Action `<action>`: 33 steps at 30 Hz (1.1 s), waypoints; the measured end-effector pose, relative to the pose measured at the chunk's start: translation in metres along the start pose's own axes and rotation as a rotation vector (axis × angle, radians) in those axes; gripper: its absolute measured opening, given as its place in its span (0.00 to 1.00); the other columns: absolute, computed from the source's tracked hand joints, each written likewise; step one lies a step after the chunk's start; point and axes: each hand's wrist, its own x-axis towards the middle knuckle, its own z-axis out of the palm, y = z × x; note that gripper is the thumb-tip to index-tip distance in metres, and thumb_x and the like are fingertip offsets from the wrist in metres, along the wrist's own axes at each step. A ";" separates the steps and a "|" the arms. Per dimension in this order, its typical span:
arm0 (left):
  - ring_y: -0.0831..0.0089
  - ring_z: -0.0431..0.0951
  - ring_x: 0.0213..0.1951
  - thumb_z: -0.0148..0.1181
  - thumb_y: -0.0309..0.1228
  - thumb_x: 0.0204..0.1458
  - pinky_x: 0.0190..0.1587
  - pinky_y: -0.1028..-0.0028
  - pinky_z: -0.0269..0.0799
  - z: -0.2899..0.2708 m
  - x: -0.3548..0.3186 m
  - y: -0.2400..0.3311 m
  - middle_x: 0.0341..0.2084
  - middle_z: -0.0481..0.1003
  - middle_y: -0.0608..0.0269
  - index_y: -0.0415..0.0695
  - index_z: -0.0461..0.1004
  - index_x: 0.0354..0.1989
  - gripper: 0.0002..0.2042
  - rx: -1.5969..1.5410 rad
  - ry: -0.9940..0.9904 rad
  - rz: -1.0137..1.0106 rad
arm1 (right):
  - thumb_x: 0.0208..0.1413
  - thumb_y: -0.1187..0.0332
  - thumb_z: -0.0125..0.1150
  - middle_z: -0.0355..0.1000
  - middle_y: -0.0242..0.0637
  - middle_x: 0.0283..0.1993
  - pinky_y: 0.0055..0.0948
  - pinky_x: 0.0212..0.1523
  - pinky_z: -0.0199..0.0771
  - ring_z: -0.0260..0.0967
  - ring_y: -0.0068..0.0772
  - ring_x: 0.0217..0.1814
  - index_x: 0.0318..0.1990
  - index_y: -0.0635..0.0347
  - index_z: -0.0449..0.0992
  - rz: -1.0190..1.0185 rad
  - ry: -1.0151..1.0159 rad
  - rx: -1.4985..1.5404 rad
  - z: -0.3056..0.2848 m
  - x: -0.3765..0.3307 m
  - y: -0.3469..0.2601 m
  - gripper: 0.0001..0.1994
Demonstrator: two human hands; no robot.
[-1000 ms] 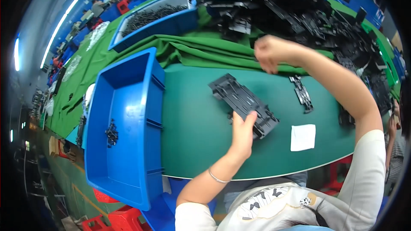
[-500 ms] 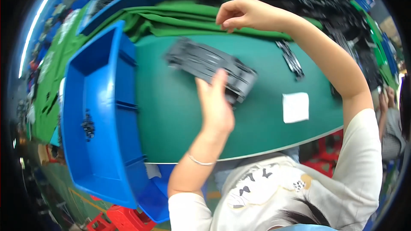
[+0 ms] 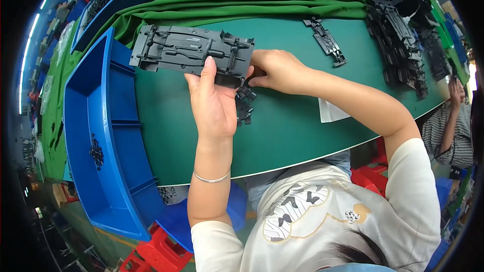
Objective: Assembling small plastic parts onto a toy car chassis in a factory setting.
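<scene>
In my left hand is a dark grey toy car chassis, its underside turned up and the thumb lying on its near edge. My right hand is at the chassis's right end, its fingers curled. Their tips are partly hidden by the chassis, so what they pinch cannot be made out. Just below, several small black plastic parts lie on the green table, close to both hands.
A blue bin with a few black parts stands at the left. Green cloth lies bunched along the back. A narrow black frame piece and white paper lie to the right. More dark chassis are piled at the far right.
The chassis has moved left and levelled out in my left hand. My right hand has come down from above the cloth to the chassis's right end.
</scene>
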 end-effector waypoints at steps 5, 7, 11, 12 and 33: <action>0.65 0.69 0.40 0.37 0.27 0.53 0.39 0.63 0.70 -0.001 0.000 0.003 0.41 0.65 0.57 0.44 0.53 0.47 0.12 0.071 -0.012 0.052 | 0.39 0.70 0.57 0.63 0.39 0.28 0.37 0.30 0.64 0.64 0.42 0.32 0.25 0.61 0.67 -0.152 0.071 -0.086 0.005 -0.003 0.005 0.07; 0.65 0.69 0.40 0.37 0.27 0.53 0.39 0.63 0.70 0.000 0.000 0.002 0.41 0.65 0.57 0.44 0.53 0.47 0.12 0.073 -0.006 0.051 | 0.39 0.70 0.56 0.63 0.39 0.28 0.36 0.30 0.65 0.64 0.42 0.32 0.25 0.62 0.67 -0.189 0.103 -0.135 0.007 -0.003 0.005 0.07; 0.65 0.69 0.40 0.38 0.27 0.53 0.39 0.63 0.70 0.000 0.002 0.000 0.41 0.65 0.57 0.44 0.53 0.47 0.13 0.080 0.047 0.061 | 0.41 0.70 0.55 0.62 0.40 0.27 0.36 0.28 0.66 0.64 0.42 0.30 0.27 0.63 0.67 -0.375 0.189 -0.426 0.012 -0.003 0.004 0.07; 0.65 0.69 0.40 0.38 0.27 0.53 0.39 0.63 0.70 0.000 0.002 0.000 0.41 0.65 0.57 0.44 0.53 0.47 0.13 0.080 0.043 0.058 | 0.41 0.70 0.55 0.62 0.40 0.27 0.36 0.28 0.66 0.64 0.42 0.30 0.27 0.63 0.67 -0.371 0.192 -0.427 0.012 -0.004 0.006 0.07; 0.66 0.69 0.40 0.41 0.30 0.52 0.35 0.67 0.71 0.015 -0.011 -0.016 0.41 0.65 0.59 0.45 0.53 0.49 0.16 0.241 -0.144 -0.229 | 0.48 0.78 0.46 0.65 0.33 0.29 0.14 0.27 0.66 0.65 0.17 0.24 0.32 0.66 0.66 0.201 0.228 0.646 -0.054 -0.088 0.005 0.04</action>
